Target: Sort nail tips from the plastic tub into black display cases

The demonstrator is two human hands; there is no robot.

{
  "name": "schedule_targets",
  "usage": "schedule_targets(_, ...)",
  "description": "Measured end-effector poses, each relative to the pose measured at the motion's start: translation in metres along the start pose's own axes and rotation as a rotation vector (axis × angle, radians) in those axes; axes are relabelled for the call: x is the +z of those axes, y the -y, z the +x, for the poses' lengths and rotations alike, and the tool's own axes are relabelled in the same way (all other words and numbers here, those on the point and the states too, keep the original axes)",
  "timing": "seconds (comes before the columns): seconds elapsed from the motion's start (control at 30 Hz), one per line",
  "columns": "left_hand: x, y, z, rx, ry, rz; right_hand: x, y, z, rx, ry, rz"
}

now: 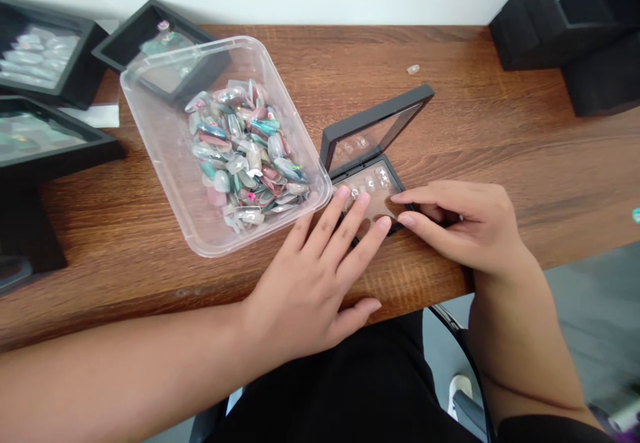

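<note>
A small black case [369,193] stands open on the wooden table, its windowed lid [377,130] tilted up. Several clear nail tips [371,183] lie on the film inside. My left hand [320,270] is spread, with fingertips over the case's near left part and the thumb apart. My right hand [465,223] is at the case's right edge, index finger and thumb slightly apart; its other fingers are partly hidden beneath. Left of the case, a clear plastic tub [165,156] holds several loose, colourful press-on nails [245,150].
Black display cases with nails [85,63] stand at the left, one [145,30] partly behind the tub. Black boxes [545,23] are stacked at the back right. A loose clear nail [413,69] lies near the back of the table [345,56].
</note>
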State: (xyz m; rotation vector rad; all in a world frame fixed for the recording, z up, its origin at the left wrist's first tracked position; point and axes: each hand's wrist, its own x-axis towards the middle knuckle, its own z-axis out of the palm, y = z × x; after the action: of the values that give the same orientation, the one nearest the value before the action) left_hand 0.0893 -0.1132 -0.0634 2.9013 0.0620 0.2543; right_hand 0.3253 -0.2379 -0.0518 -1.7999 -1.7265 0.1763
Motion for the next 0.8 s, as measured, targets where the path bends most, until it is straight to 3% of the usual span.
schedule_targets(0.8,0.0015,0.0023,-0.0008,0.062,-0.001,0.005,0.0013,-0.0013,-0.0001,0.032,0.009,0.034)
